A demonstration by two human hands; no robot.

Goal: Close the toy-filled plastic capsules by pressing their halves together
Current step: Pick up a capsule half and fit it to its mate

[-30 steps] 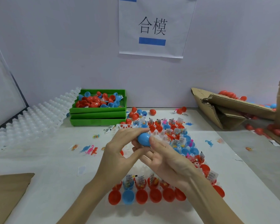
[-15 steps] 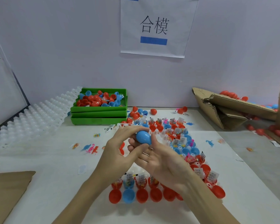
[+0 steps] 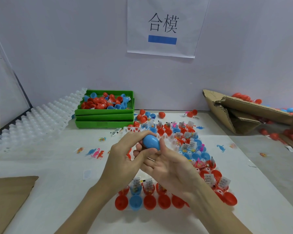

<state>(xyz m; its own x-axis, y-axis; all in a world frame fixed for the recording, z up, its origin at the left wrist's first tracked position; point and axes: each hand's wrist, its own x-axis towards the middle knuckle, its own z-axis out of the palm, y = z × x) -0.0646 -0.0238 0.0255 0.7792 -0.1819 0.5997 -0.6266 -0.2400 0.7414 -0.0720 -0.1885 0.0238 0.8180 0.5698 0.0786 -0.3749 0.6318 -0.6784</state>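
A blue egg-shaped capsule (image 3: 151, 142) is held above the table between both hands. My left hand (image 3: 125, 159) curls over its left end with fingers on top and thumb below. My right hand (image 3: 169, 168) lies palm up beneath it, thumb pressed on the capsule's right end. Under the hands a white holder tray (image 3: 169, 137) carries several open red and blue capsule halves (image 3: 149, 201) with toys and paper slips inside; the hands hide its middle.
Stacked green trays (image 3: 105, 123) of loose red and blue halves stand at the back. White empty holder trays (image 3: 32, 122) lean at the left. Torn cardboard (image 3: 240, 108) with capsules lies at the right, brown cardboard (image 3: 8, 196) at the near left. Small toy dinosaurs (image 3: 96, 153) dot the table.
Both hands with the blue capsule have shifted slightly left and toward me. The grip on the capsule looks the same.
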